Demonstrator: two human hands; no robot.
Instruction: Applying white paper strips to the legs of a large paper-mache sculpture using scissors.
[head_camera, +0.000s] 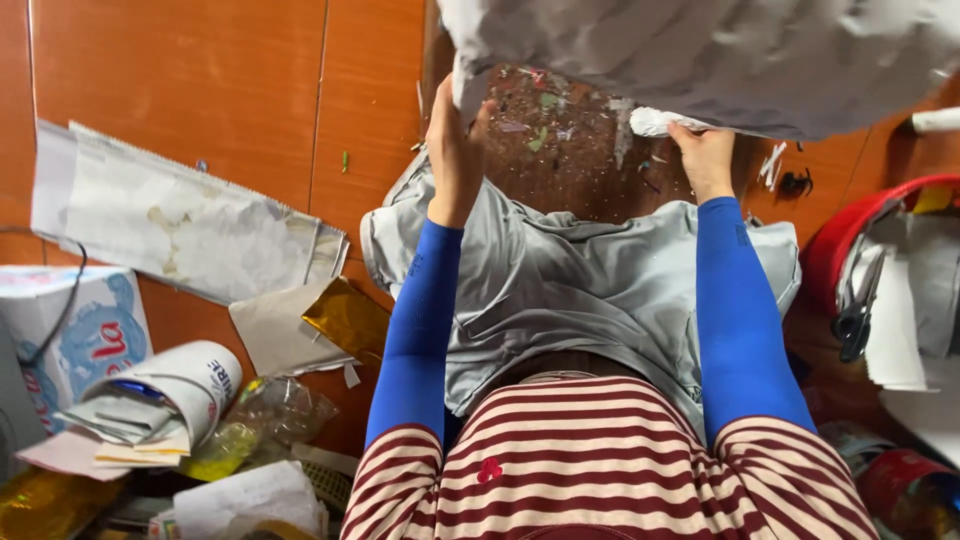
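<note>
Seen from above, a person in blue sleeves and a red-striped shirt holds up a large crumpled grey paper sheet (720, 60) that fills the top of the view. The left hand (452, 140) is closed on the sheet's lower left edge. The right hand (703, 150) grips a bunched white part of the lower edge. The sheet hangs above and in front of both hands, over a brown floor (570, 160) strewn with small scraps. Paper waste (190, 225) lies to the left.
</note>
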